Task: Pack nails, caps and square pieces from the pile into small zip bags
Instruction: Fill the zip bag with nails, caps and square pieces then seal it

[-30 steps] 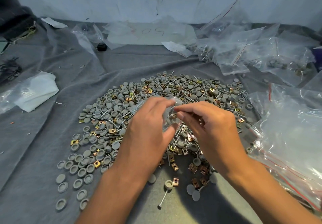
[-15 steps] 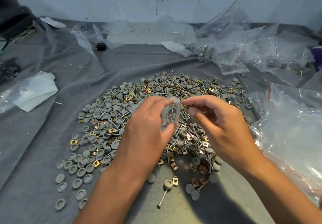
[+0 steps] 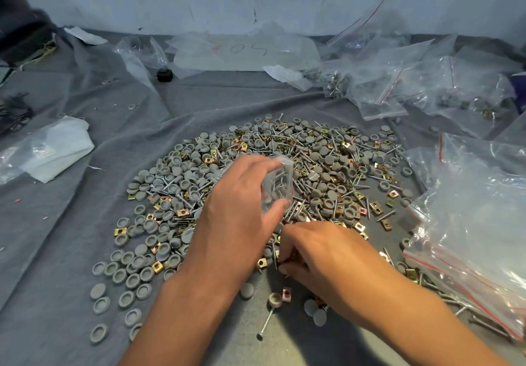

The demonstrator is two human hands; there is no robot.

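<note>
A wide pile (image 3: 284, 166) of grey round caps, silver nails and brass-coloured square pieces lies on a grey cloth. My left hand (image 3: 239, 217) grips a small clear zip bag (image 3: 277, 185) above the pile's middle; nails show inside it. My right hand (image 3: 321, 254) is down at the pile's near edge, below the bag, its fingers curled and pinching among the nails and square pieces there. What exactly it holds is hidden by the fingers. A loose nail (image 3: 266, 323) with a cap on its head lies nearest me.
A big clear bag (image 3: 472, 223) of empty zip bags lies at the right. Filled small zip bags (image 3: 398, 89) are heaped at the back right. A white cloth in plastic (image 3: 54, 149) sits at the left, a small black object (image 3: 164, 75) at the back.
My right hand has left the bag's mouth and dropped toward me to the pile's near edge. My left hand keeps the bag in about the same place.
</note>
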